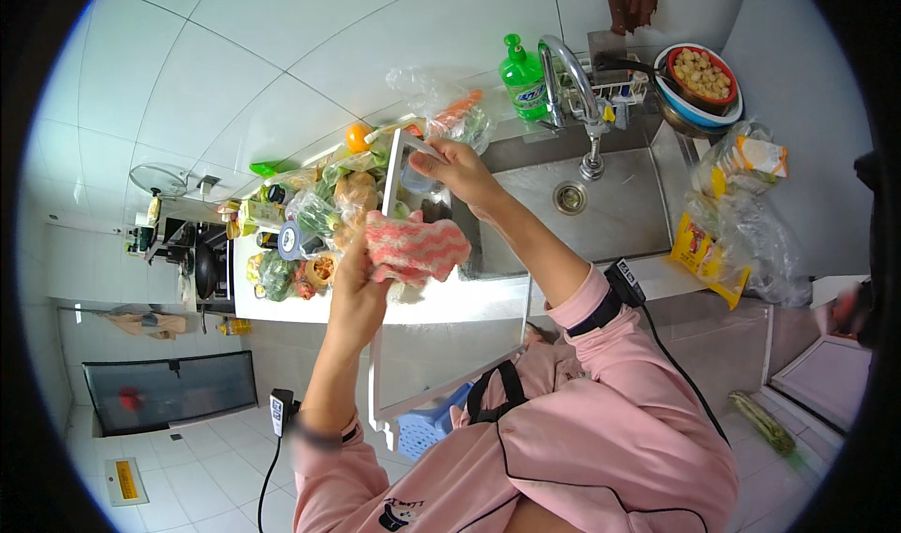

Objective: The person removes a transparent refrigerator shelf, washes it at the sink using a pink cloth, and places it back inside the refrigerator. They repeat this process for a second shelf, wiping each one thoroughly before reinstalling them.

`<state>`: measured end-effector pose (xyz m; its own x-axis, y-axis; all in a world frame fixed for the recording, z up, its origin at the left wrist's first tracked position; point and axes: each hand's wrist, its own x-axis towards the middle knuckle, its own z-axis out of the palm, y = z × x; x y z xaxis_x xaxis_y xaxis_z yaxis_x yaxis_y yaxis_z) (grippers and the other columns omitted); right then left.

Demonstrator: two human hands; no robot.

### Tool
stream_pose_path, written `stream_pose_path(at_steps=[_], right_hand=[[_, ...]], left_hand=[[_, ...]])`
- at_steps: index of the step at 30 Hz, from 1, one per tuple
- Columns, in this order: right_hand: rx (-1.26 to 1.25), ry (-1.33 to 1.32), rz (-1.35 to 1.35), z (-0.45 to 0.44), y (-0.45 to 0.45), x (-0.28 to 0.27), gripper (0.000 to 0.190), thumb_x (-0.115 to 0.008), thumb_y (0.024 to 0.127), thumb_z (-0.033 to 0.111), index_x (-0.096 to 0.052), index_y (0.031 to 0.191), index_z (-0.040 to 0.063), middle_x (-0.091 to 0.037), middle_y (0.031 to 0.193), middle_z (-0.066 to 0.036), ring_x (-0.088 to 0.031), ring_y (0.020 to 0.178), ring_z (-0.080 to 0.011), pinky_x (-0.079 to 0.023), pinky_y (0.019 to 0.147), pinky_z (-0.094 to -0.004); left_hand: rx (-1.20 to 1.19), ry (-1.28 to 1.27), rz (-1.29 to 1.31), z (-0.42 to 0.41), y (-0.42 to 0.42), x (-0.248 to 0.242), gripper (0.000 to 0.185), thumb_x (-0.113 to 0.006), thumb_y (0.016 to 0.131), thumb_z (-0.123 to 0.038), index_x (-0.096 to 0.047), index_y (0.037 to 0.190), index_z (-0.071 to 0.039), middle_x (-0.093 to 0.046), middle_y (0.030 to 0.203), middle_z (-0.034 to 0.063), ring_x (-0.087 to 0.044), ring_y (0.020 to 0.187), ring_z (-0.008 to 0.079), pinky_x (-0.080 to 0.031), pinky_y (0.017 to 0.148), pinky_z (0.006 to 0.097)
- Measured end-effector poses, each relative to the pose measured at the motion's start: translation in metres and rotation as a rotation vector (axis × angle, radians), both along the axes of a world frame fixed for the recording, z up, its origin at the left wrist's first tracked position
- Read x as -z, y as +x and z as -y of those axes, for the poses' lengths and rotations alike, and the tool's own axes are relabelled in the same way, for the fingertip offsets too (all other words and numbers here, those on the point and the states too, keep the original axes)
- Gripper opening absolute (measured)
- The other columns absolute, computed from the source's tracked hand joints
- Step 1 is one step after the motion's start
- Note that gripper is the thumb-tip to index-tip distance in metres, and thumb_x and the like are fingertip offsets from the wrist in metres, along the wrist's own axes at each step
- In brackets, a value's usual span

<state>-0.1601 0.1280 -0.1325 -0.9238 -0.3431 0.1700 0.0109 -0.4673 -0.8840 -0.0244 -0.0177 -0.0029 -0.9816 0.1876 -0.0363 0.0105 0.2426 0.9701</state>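
My left hand (355,283) is closed around a bunched pink-and-white wavy-striped cloth (422,248), held over a clear panel with a white frame (376,378), which looks like a refrigerator shelf. My right hand (461,170) grips the far end of this panel's frame, thumb on top. The panel stretches from above the counter's far side back towards my body, past the counter's front edge. Through it the counter and cabinet fronts show. Whether the cloth touches the panel cannot be told.
Right of the panel lies a steel sink (612,223) with a faucet (574,75) and a green soap bottle (522,82). Bagged vegetables (313,213) crowd the counter at left. Stacked bowls (704,75) and plastic packages (711,251) sit at right. A blue plastic stool (426,427) stands below.
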Motion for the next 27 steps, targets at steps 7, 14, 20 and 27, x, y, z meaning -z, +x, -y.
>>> stream_pose_path(at_steps=[7,14,20,27], right_hand=[[0.020,-0.042,0.037,-0.010,0.003,-0.006,0.039,-0.066,0.087,0.044,-0.064,0.103,0.008,-0.057,0.089,0.005,-0.047,0.083,-0.0039,-0.034,0.080,-0.0206],[0.114,-0.119,0.080,0.002,0.016,-0.016,0.035,-0.066,0.087,0.044,-0.064,0.086,0.009,-0.056,0.077,0.005,-0.049,0.077,-0.0035,-0.037,0.072,-0.0213],[0.243,-0.234,0.124,0.000,0.017,-0.017,0.027,-0.067,0.087,0.036,-0.064,0.086,0.009,-0.060,0.071,0.004,-0.054,0.062,-0.0036,-0.045,0.059,-0.0210],[0.380,-0.223,0.004,-0.022,0.009,0.000,0.037,-0.059,0.089,0.040,-0.063,0.090,0.004,-0.042,0.062,0.002,-0.038,0.057,-0.0081,-0.032,0.056,-0.0203]], left_hand=[[-0.366,0.327,-0.387,0.060,-0.024,0.028,0.032,-0.047,0.092,-0.002,-0.047,0.123,0.004,-0.049,0.134,0.0241,-0.055,0.116,0.0255,-0.046,0.094,0.0343],[0.022,0.717,0.017,-0.004,-0.026,0.071,0.074,-0.061,0.087,-0.038,-0.028,0.144,-0.003,-0.040,0.142,0.0163,-0.040,0.131,0.0326,-0.028,0.112,0.0412],[-0.076,0.815,-0.128,-0.052,-0.050,0.076,0.100,-0.042,0.078,-0.077,-0.010,0.151,-0.019,-0.021,0.154,-0.0020,-0.028,0.138,0.0194,-0.023,0.113,0.0357],[0.157,0.436,0.284,-0.066,-0.046,0.219,0.076,-0.013,0.098,-0.059,-0.008,0.150,-0.003,-0.019,0.154,0.0058,-0.034,0.128,0.0167,-0.032,0.101,0.0295]])
